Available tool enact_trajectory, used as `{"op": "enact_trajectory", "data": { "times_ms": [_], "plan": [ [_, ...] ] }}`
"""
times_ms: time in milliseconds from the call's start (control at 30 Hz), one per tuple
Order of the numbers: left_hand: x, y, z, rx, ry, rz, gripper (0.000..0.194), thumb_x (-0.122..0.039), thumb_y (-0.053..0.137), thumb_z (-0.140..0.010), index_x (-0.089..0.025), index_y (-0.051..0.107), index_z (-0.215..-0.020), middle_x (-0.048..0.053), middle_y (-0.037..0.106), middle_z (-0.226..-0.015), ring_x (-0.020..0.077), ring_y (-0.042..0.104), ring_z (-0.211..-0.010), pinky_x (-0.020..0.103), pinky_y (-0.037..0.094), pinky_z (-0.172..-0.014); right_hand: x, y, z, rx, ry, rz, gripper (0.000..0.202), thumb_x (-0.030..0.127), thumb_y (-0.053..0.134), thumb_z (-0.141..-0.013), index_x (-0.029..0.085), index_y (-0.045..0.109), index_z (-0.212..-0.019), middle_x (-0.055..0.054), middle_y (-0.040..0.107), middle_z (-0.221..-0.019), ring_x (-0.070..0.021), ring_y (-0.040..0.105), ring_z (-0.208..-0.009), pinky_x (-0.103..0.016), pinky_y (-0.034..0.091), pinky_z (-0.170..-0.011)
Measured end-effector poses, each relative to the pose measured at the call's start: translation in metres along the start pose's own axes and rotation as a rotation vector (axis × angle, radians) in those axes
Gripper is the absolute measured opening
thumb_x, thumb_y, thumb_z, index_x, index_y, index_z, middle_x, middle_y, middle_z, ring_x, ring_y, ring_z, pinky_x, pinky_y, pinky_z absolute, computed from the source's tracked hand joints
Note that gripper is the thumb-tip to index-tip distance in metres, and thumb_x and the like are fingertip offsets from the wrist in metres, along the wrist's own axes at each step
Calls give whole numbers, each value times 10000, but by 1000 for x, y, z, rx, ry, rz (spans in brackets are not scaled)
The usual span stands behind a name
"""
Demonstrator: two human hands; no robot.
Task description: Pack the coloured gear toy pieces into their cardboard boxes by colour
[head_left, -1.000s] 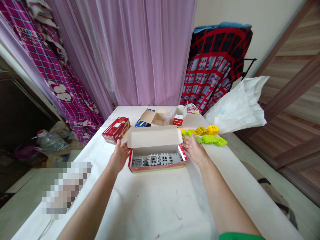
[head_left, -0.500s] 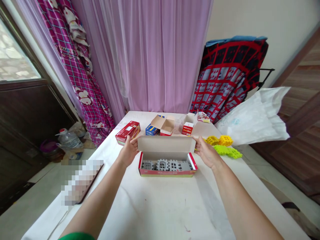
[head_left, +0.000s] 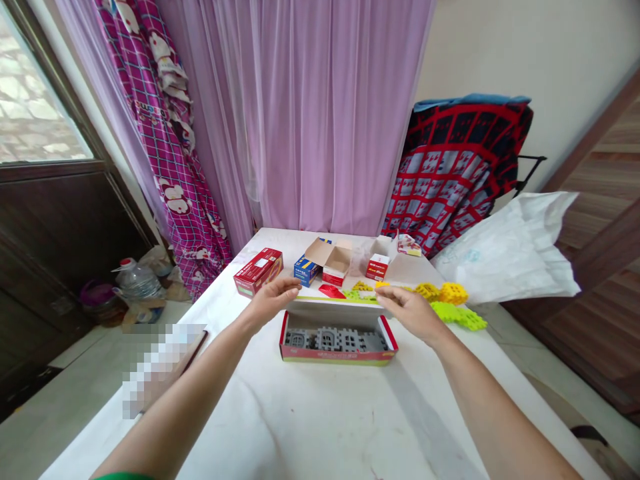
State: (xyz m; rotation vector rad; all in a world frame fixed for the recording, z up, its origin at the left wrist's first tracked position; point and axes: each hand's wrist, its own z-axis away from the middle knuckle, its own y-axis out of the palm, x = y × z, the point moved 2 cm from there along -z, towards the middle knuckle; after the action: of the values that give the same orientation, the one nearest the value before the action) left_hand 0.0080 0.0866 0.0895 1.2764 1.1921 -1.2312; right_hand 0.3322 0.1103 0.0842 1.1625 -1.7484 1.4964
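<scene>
An open red box (head_left: pixel 335 355) holds grey toy pieces (head_left: pixel 327 339) with square notches and stands on the white table (head_left: pixel 310 420). Its lid leans away at the back, showing only as a thin edge. Over the left end of that edge is my left hand (head_left: pixel 273 298), fingers stretched to the right, holding nothing. My right hand (head_left: pixel 407 310) hovers at the lid's right end with its fingers apart and nothing in them. Whether the fingertips touch the lid is unclear.
Behind lie a closed red box (head_left: pixel 259 272), a blue box (head_left: pixel 305 270), two opened small boxes (head_left: pixel 334 275) (head_left: pixel 377 267), red pieces (head_left: pixel 331 291), yellow pieces (head_left: pixel 453 293) and green pieces (head_left: pixel 459 316). A white sack (head_left: pixel 510 250) is at the right, a blurred flat object (head_left: pixel 165 367) at the left.
The box lid has swung back and down from upright, uncovering red, yellow and green pieces behind it. Both hands have let go of its sides and moved inward. The view has shifted slightly.
</scene>
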Motion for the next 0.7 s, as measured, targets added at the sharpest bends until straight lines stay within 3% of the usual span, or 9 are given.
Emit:
{"op": "enact_trajectory", "data": {
  "times_ms": [167,367,533,700],
  "plan": [
    [11,-2,19,53,31,-80,523,-473,813,-660,-207,703,-1097,98,682,-1216,303,588,-1177,454,404,-1067,-6,-2,12,90,-88,77,441,539,660,-741,261,738,-1074,-69,720,-1149,-298,647,-1075,-473,504,-948],
    [33,-3,36,48,58,-136,682,-540,756,-707,-253,586,-1301,92,536,-1430,319,456,-1344,462,338,-1136,-21,5,27,139,1,-113,608,646,675,-715,251,684,-1177,-90,635,-1313,-307,534,-1268,-489,372,-1105],
    [53,7,49,9,143,-222,661,-523,627,-832,-257,463,-1414,92,403,-1535,285,389,-1402,420,330,-1149,-33,25,44,5,137,-282,616,615,677,-730,268,631,-1237,-89,560,-1403,-291,445,-1352,-473,369,-1110],
    [51,15,53,-75,199,-337,556,-431,566,-875,-244,479,-1393,95,294,-1587,263,243,-1475,423,209,-1197,-37,34,46,-137,178,-318,495,525,652,-765,260,651,-1183,-92,583,-1374,-292,443,-1357,-456,426,-1065]
  ]
}}
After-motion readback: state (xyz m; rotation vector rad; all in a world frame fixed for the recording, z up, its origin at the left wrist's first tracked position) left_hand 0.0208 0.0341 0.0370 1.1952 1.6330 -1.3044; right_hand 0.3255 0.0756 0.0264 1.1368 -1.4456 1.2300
